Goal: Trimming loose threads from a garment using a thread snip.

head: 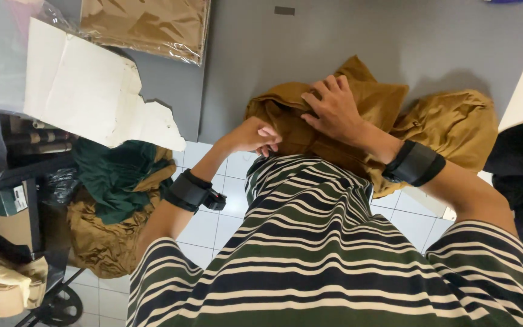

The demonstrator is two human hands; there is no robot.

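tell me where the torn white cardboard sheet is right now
In the head view, the torn white cardboard sheet lies upper left, overhanging the grey table edge, just below the bagged brown cloth and above the green cloth on the floor.
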